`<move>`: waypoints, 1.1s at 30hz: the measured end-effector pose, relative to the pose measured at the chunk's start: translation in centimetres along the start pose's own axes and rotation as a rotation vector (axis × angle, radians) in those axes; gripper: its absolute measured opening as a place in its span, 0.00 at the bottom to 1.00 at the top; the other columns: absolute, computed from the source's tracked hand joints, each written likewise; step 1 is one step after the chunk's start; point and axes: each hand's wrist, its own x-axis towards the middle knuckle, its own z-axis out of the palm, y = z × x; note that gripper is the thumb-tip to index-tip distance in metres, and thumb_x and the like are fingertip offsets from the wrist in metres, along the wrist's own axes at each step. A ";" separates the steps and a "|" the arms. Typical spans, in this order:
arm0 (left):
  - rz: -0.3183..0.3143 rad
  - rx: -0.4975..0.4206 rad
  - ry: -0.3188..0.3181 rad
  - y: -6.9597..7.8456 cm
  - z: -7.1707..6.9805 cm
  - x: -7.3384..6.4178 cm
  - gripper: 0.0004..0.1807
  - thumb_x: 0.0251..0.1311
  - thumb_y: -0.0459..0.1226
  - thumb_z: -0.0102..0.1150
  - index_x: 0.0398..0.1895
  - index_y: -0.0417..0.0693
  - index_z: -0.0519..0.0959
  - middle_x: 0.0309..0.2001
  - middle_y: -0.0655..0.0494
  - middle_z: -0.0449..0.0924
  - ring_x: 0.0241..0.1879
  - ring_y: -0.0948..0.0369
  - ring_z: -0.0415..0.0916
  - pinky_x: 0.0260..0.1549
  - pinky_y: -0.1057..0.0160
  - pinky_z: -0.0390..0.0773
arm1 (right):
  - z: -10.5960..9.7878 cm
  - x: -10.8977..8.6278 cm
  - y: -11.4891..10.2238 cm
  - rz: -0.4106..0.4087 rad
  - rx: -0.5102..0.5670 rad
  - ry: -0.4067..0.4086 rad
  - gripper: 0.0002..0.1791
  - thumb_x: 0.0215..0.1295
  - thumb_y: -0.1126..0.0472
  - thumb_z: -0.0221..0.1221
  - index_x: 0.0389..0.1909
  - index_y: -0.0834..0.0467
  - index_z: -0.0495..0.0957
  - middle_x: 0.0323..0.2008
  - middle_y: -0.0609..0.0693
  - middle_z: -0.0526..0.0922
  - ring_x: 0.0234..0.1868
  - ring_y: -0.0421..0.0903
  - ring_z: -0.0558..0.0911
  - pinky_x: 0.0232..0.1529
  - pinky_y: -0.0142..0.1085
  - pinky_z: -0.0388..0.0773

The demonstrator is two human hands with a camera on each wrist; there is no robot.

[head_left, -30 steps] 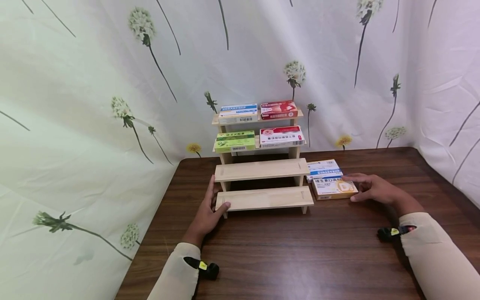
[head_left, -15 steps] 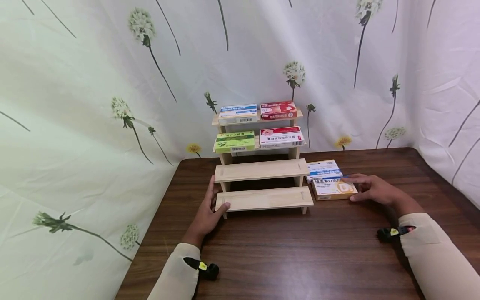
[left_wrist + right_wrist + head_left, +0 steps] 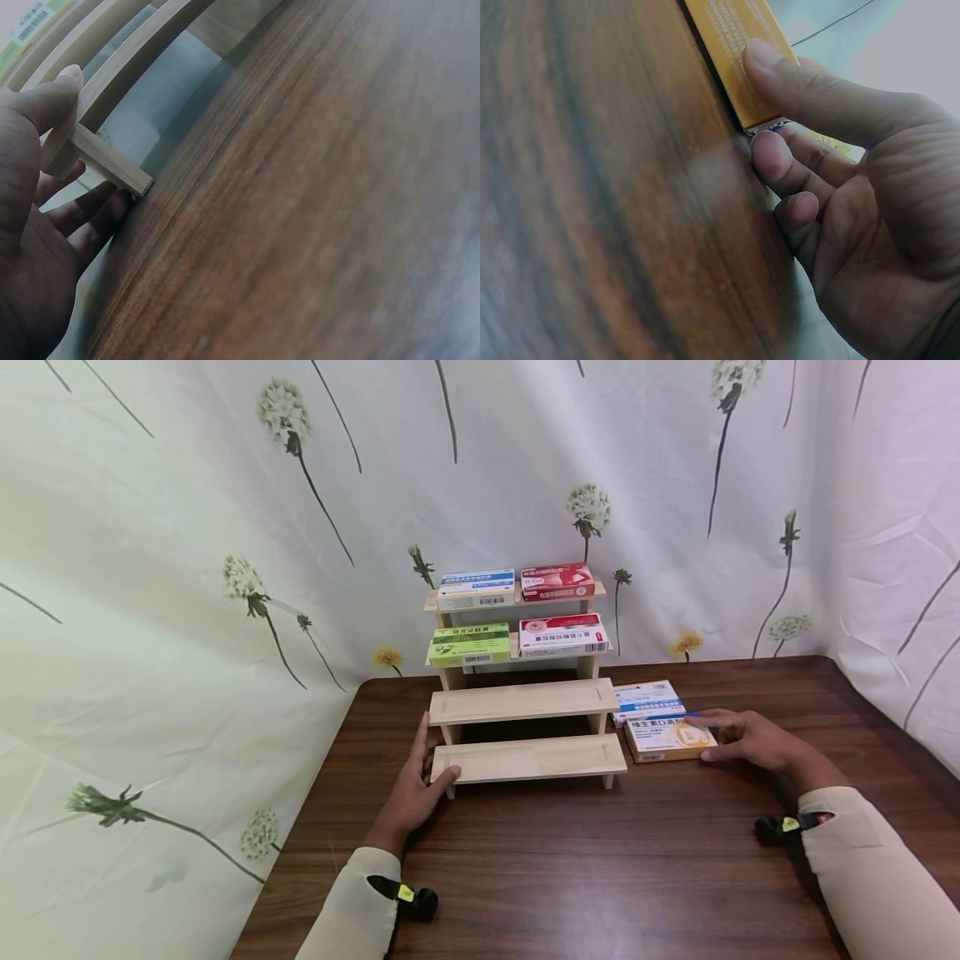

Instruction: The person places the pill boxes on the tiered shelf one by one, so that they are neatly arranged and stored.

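My left hand grips the left end of the stepped wooden stand, its thumb over the lowest shelf. In the left wrist view the other fingers lie behind the stand's side leg. At the right, my right hand holds the white and orange medicine box by its right end. The right wrist view shows the thumb on the box's orange side, with other fingers beyond it. Just behind lies a blue and white medicine box, partly covered by the held box.
On the top shelf sit a blue and white box and a red box. One shelf lower are a green box and a white and red box. Flower-printed curtains surround the brown wooden table.
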 end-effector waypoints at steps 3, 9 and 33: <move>0.001 0.001 0.000 0.0 0.0 0.0 0.59 0.77 0.41 0.68 0.90 0.80 0.32 0.84 0.38 0.59 0.79 0.37 0.69 0.70 0.33 0.76 | 0.0 0.0 0.1 -0.001 -0.002 0.000 0.38 0.66 0.54 0.77 0.75 0.57 0.78 0.75 0.71 0.73 0.66 0.60 0.75 0.57 0.36 0.70; 0.003 0.006 0.002 0.0 0.0 0.0 0.59 0.77 0.42 0.68 0.90 0.79 0.32 0.85 0.39 0.59 0.79 0.37 0.69 0.70 0.33 0.76 | 0.0 -0.1 0.3 -0.003 0.017 0.006 0.37 0.66 0.55 0.77 0.74 0.58 0.79 0.76 0.72 0.72 0.72 0.68 0.73 0.63 0.46 0.71; -0.010 0.015 0.006 -0.1 0.1 0.0 0.59 0.77 0.43 0.68 0.90 0.81 0.32 0.84 0.39 0.60 0.79 0.38 0.69 0.70 0.34 0.77 | -0.2 -0.3 0.5 0.028 0.092 0.012 0.38 0.65 0.53 0.78 0.74 0.58 0.79 0.79 0.73 0.65 0.75 0.56 0.75 0.53 0.17 0.69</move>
